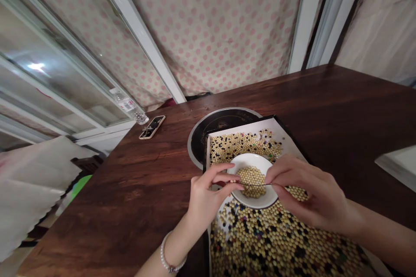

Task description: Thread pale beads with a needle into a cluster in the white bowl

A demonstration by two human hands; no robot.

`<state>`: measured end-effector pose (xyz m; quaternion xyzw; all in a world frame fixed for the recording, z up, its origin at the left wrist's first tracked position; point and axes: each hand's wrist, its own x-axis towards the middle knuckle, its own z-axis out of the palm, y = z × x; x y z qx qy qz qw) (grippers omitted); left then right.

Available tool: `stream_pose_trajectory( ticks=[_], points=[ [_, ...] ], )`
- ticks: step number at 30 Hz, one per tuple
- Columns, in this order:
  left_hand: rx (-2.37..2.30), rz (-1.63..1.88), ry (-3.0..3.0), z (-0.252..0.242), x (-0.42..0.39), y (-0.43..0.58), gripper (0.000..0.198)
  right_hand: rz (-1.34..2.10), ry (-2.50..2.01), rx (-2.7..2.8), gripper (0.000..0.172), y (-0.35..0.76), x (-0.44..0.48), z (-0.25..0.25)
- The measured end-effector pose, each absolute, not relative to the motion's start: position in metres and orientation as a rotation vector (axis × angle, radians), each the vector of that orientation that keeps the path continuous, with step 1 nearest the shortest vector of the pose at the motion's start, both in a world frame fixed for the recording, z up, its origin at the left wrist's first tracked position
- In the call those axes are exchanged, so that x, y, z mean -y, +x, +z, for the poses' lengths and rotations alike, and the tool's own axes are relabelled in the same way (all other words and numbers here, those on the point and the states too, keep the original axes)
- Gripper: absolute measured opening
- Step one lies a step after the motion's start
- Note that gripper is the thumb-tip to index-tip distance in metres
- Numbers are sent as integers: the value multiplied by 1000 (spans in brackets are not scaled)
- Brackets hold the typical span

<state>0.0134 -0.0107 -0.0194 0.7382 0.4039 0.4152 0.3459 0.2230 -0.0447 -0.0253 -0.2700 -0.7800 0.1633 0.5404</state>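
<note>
The left hand [211, 192] and right hand [308, 190] pinch, fingers close together, a thin needle [256, 184] threaded with beads [233, 181] above a white bowl [250, 160]; a loosened pinch could spill beads onto the tray [273, 126] under the bowl.

Two bare hands raised over centre, close but not touching. Left hand [209, 194] left of centre, thumb and forefinger [227, 178] pinched toward right. Right hand [308, 192] opposite, fingers [286, 172] curled, pinching toward left. Left wrist [190, 225] angled up from near edge; right forearm [383, 240] level from right edge.
</note>
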Motion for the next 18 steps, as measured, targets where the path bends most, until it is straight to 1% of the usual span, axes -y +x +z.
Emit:
stream_pose_trajectory(
  ticks=[18],
  points=[
    [-1023,1121,2064,-24,12,13,34,388,-646,1866,23,224,44,-28]
  ],
)
